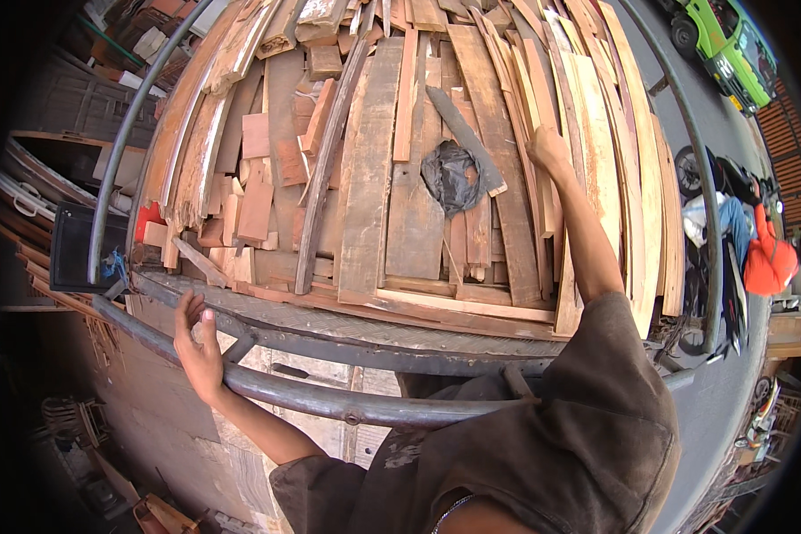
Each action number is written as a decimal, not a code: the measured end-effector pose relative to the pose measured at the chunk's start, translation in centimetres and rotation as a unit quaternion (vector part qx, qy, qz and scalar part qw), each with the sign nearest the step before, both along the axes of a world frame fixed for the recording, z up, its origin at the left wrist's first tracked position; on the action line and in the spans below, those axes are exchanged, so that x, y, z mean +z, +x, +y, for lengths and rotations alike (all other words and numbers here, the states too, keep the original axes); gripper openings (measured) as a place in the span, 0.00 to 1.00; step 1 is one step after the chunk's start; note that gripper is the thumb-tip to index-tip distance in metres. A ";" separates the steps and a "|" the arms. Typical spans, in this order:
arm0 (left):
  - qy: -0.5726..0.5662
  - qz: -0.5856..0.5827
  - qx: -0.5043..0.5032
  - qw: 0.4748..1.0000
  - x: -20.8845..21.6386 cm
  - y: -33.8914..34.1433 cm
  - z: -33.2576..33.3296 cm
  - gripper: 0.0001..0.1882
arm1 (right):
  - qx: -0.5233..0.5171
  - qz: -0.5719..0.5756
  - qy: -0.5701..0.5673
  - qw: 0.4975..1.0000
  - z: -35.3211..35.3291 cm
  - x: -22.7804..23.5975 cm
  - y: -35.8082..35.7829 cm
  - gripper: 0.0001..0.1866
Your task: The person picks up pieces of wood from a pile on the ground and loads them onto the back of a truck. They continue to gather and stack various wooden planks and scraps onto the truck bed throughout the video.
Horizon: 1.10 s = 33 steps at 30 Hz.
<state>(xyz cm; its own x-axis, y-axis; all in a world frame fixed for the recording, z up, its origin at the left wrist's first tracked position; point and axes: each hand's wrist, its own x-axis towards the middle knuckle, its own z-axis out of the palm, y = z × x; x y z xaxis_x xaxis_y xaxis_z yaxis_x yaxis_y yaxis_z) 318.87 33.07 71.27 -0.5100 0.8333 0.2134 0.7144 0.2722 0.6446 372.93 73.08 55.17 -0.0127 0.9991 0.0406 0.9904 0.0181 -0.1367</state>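
Long wooden planks (pixel 589 151) and short offcuts (pixel 256 212) are heaped on a truck bed in front of me. My right hand (pixel 548 149) reaches far over the right part of the load, its fingers curled round a narrow wooden plank (pixel 540 89); the fingertips are partly hidden. Near the bed's front left corner, my left hand (pixel 200 349) is raised with fingers apart, holding nothing, close beside the curved metal rail (pixel 356 407). A crumpled black plastic bag (pixel 452 178) lies mid-load, touching a short dark board (pixel 461 132).
Metal side rails (pixel 126 142) (pixel 699 169) flank the load. A black panel (pixel 69 247) hangs outside the left rail. To the right on the road are a green truck (pixel 730 49) and a person in an orange top (pixel 768 254) by a motorcycle. Stacked wood stands at left.
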 end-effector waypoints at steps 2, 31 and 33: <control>-0.008 0.002 0.000 1.000 0.2 -0.1 -0.5 0.24 | -0.007 0.136 -0.016 0.991 -2.0 2.8 -1.7 0.23; -0.024 -0.001 -0.020 1.000 0.3 -0.4 -0.3 0.25 | -0.003 0.325 0.004 0.946 -6.4 -4.3 -22.5 0.45; -0.031 -0.001 -0.025 0.999 0.2 -0.4 0.0 0.26 | -0.020 0.351 0.012 0.936 -4.3 -4.1 -23.3 0.44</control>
<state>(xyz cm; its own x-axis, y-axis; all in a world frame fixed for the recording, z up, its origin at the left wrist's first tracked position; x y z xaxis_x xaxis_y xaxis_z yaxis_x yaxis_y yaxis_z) 318.48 33.04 71.44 -0.4672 0.8695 0.1601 0.7274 0.2750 0.6287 349.67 68.77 51.04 0.0632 0.9969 0.0470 0.6559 -0.0060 -0.7548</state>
